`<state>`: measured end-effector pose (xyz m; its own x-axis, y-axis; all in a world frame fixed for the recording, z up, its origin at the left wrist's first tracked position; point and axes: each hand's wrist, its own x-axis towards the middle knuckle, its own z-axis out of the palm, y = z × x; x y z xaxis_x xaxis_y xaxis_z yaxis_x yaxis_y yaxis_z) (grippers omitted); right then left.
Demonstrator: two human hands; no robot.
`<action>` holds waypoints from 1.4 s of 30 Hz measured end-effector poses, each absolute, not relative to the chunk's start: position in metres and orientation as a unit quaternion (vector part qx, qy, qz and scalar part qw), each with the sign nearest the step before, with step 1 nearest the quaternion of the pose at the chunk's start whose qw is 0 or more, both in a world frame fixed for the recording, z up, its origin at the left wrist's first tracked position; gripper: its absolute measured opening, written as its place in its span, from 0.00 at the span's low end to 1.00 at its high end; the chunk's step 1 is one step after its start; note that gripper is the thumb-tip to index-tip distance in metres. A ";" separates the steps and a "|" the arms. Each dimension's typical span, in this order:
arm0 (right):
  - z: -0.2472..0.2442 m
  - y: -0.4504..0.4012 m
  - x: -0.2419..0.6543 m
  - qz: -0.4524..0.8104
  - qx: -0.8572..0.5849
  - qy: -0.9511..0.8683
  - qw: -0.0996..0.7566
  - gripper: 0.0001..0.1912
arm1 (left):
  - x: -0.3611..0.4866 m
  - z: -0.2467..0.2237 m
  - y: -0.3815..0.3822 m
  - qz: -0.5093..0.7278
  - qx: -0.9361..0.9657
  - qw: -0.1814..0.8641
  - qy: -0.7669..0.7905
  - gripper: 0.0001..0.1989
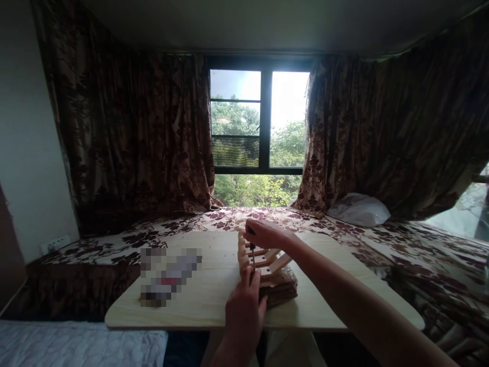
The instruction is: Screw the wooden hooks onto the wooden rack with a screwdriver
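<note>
A pale wooden slatted piece (pixel 263 259) with dark holes rests on a stack of brown cardboard (pixel 282 291) at the middle of the table. From above, my right hand (pixel 267 233) is closed around the dark handle of a screwdriver (pixel 252 255), whose thin shaft points down at the wood. My left hand (pixel 244 300) is at the near left end of the wooden piece, its bent fingers gripping there close to the screwdriver's tip. The tip itself is hidden by those fingers, so I cannot see a screw.
A light wood-topped table (pixel 183 313) holds the work, with a blurred-out object (pixel 170 280) on its left. Behind it lies a floral-covered ledge (pixel 237 216) under the window. A white plastic bag (pixel 359 209) sits at the back right, and patterned curtains (pixel 171 137) hang around.
</note>
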<state>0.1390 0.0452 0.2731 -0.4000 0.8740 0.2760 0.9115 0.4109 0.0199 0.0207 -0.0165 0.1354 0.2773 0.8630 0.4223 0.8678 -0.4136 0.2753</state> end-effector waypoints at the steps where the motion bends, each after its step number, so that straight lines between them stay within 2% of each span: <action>1: 0.273 0.046 0.138 -0.086 -0.543 -0.828 0.111 0.14 | 0.020 0.136 -0.017 -0.260 -0.800 0.005 -0.541 0.28; 11: 0.289 0.042 0.144 -0.061 -0.516 -0.852 0.058 0.13 | 0.021 0.135 -0.017 -0.264 -0.803 0.013 -0.535 0.27; 19: 0.276 0.050 0.146 -0.071 -0.549 -0.829 0.083 0.13 | 0.016 0.136 -0.015 -0.264 -0.815 0.023 -0.516 0.26; 29: 0.280 0.048 0.156 -0.050 -0.519 -0.849 0.081 0.13 | 0.019 0.134 -0.016 -0.271 -0.812 0.018 -0.516 0.26; 35: 0.275 0.056 0.153 -0.054 -0.560 -0.824 0.065 0.14 | 0.019 0.136 -0.016 -0.269 -0.814 0.019 -0.515 0.26; 42: 0.288 0.044 0.152 -0.050 -0.522 -0.850 0.045 0.13 | 0.019 0.136 -0.018 -0.269 -0.813 0.014 -0.516 0.26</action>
